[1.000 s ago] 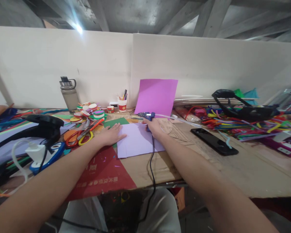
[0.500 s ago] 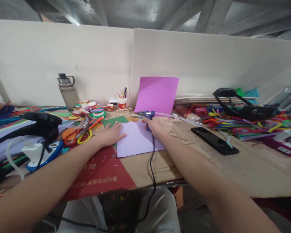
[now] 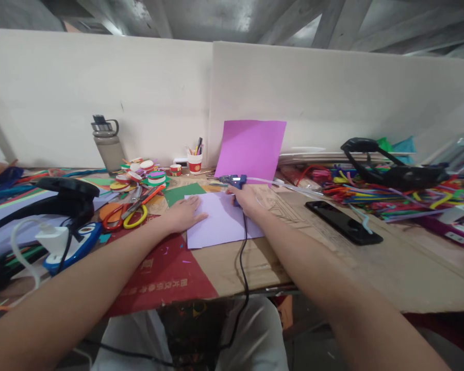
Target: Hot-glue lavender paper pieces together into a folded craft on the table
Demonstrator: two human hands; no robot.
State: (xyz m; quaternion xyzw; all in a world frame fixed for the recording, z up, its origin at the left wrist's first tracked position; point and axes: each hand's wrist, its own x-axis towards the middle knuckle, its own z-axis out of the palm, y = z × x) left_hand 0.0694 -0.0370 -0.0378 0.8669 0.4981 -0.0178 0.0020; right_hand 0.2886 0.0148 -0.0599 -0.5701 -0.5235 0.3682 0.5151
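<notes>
A light purple sheet (image 3: 220, 226) lies on the cardboard-covered table. My left hand (image 3: 185, 212) rests flat on its left part, fingers spread and holding nothing. My right hand (image 3: 244, 200) is wrapped round a blue glue gun (image 3: 237, 181) over the sheet's upper right part, nozzle toward the left. A clear glue stick runs out of the gun's back, and its black cord (image 3: 244, 268) drops over the table's front edge. Green paper (image 3: 183, 192) lies just behind my left hand.
Scissors (image 3: 135, 216), ribbon rolls (image 3: 156, 178), a bottle (image 3: 108, 147) and a pen cup (image 3: 195, 163) stand left and behind. A purple sheet (image 3: 251, 149) leans on the white wall. At right are a phone (image 3: 342, 222), colourful pipe cleaners (image 3: 355, 193) and a black headset (image 3: 398, 175).
My left hand has slid slightly to the right, further onto the light purple sheet. My right hand has stayed nearly still with the glue gun.
</notes>
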